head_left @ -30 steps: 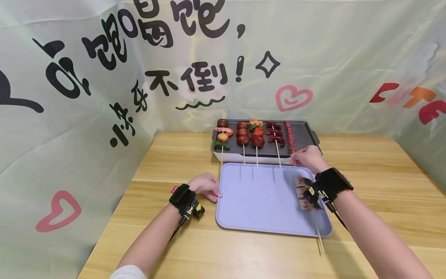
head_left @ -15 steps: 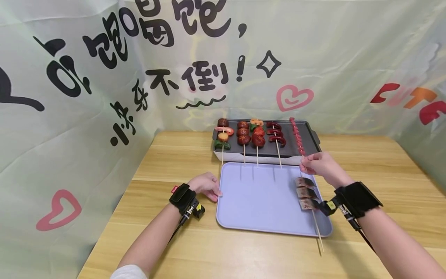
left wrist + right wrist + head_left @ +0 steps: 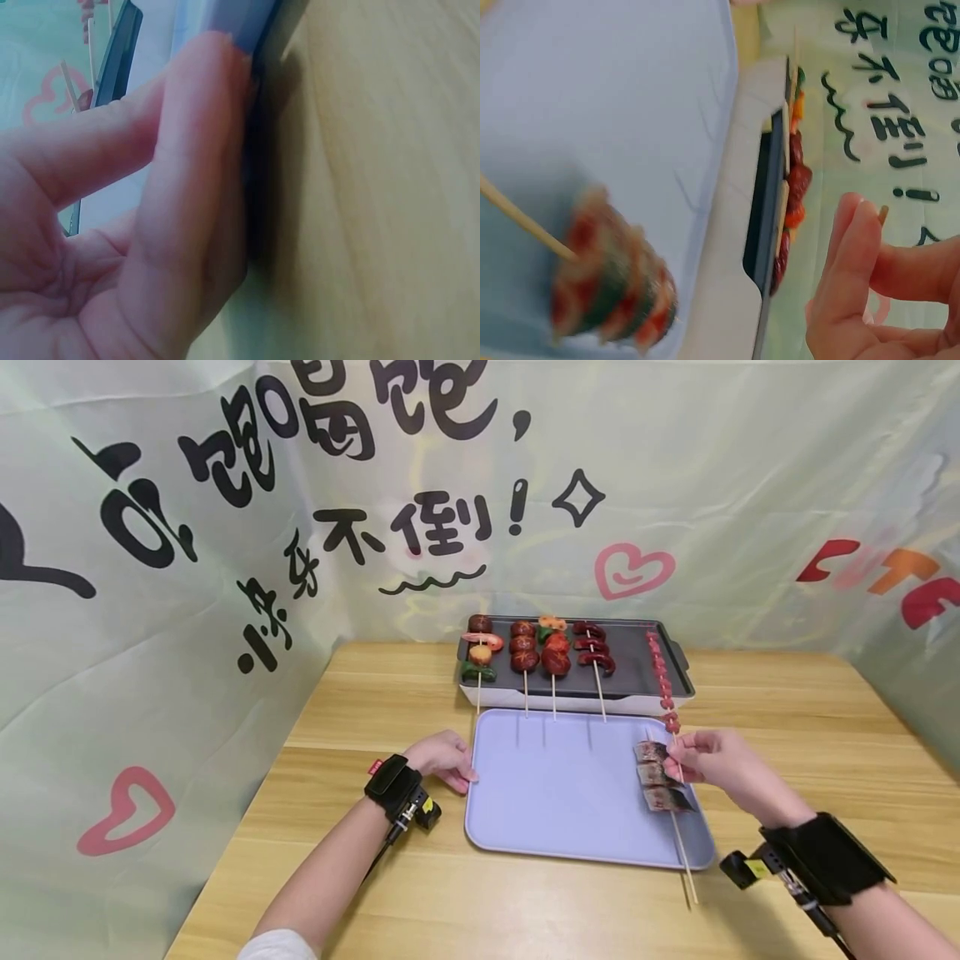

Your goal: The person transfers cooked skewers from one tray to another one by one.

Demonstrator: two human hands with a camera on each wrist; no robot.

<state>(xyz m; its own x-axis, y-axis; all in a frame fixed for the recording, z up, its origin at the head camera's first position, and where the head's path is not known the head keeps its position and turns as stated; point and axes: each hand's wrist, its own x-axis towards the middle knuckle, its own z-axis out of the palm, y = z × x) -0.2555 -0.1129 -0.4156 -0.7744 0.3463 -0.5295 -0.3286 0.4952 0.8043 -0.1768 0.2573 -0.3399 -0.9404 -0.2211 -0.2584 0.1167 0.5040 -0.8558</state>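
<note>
Red meat skewer (image 3: 660, 677), one, held aslant by its stick in my right hand (image 3: 716, 770).
Right fingers drawn together in a pinch on the stick; the pieces run from above the grill (image 3: 630, 683) to the far right corner of the lavender tray (image 3: 555, 793), contact with either unclear. Left hand (image 3: 446, 761): fingers pinched on the tray's left edge. Fish skewer (image 3: 660, 777), one, on the tray's right side, stick end past the near rim. Other skewers (image 3: 555, 662), four, on the grill, sticks toward me. Desk (image 3: 405, 902), wooden, under all.
</note>
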